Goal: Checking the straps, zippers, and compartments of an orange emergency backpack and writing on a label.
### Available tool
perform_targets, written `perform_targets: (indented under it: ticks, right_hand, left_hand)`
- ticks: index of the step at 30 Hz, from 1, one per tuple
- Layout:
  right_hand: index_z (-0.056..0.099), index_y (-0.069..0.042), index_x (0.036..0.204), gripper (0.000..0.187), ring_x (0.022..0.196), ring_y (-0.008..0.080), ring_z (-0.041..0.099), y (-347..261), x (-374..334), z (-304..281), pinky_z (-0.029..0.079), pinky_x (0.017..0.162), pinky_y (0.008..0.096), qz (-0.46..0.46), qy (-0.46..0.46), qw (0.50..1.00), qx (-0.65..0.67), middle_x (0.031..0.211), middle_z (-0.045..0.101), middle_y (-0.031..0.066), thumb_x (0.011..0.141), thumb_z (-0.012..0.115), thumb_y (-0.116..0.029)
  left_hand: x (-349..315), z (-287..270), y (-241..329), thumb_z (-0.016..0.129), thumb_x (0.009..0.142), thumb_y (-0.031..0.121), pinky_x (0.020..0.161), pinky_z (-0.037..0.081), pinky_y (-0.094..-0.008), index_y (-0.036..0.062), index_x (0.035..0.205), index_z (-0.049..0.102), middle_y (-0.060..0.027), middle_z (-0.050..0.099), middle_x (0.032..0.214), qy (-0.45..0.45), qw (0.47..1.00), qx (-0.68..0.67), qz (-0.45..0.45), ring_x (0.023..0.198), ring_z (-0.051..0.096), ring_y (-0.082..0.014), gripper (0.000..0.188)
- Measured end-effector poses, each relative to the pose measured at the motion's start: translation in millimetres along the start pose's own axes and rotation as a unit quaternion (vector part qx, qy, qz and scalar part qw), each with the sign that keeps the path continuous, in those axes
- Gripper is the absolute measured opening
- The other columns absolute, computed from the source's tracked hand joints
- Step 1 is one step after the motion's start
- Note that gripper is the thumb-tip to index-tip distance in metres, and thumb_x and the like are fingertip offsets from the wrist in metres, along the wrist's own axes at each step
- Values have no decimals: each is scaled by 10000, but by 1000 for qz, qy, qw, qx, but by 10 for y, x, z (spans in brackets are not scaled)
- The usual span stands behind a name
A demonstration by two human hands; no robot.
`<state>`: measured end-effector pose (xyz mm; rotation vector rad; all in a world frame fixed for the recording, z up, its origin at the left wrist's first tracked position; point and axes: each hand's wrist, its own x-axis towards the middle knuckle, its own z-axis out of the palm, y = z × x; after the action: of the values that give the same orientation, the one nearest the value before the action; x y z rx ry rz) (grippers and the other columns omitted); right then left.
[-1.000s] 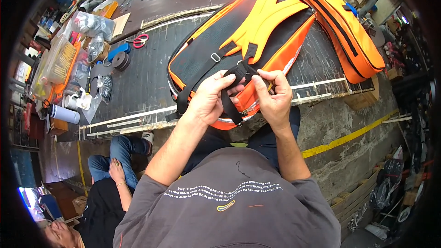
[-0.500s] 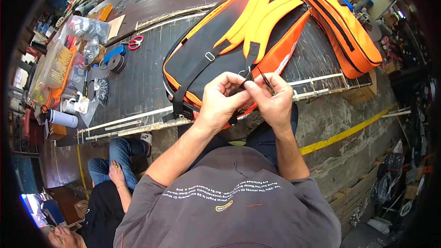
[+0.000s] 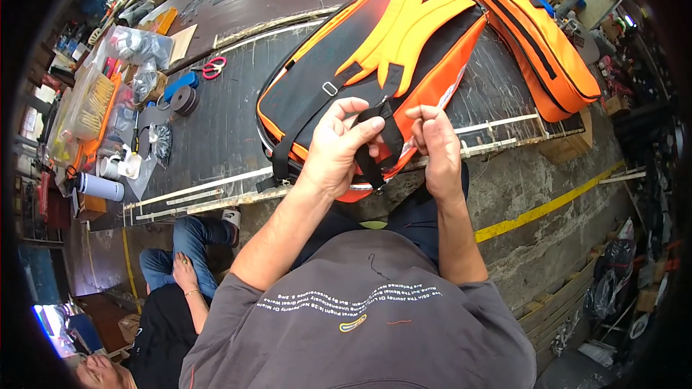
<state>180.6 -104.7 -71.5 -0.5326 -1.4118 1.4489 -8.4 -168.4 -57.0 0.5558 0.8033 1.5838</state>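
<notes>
An orange and black backpack (image 3: 324, 86) lies on the table with its padded orange shoulder straps (image 3: 389, 36) facing up. My left hand (image 3: 337, 145) is closed on a black webbing strap (image 3: 370, 166) at the backpack's near end, thumb pressing it from above. The strap's loose part hangs below my fingers. Just right of it, apart from the strap, my right hand (image 3: 438, 145) is raised with its fingers curled and pinched together. Whatever sits in that pinch is too small or hidden to name. A metal strap buckle (image 3: 329, 88) shows farther up on the left.
A long orange bag (image 3: 533, 43) lies at the table's right end. Pink-handled scissors (image 3: 213, 67), a dark spool (image 3: 184, 99), a white cylinder (image 3: 99, 186) and plastic bins (image 3: 94, 104) are on the left. A seated person (image 3: 169, 310) is at lower left.
My hands have come apart: the right moved off to the right, and the dark pointed tool seen in it no longer shows. My left hand now spreads the black strap more openly.
</notes>
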Motion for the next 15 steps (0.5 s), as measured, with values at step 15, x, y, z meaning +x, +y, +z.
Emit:
perform_targets:
  ticks: [15]
  right_hand:
    - [726, -77, 1034, 225, 661, 292, 586, -171, 110, -250, 430, 706, 400, -180, -33, 879, -441, 777, 678, 66, 1010, 814, -283]
  left_hand:
    - [-6, 16, 13, 874, 934, 29, 627, 553, -230, 22, 1375, 492, -59, 739, 952, 26, 993, 103, 43, 712, 676, -85, 583]
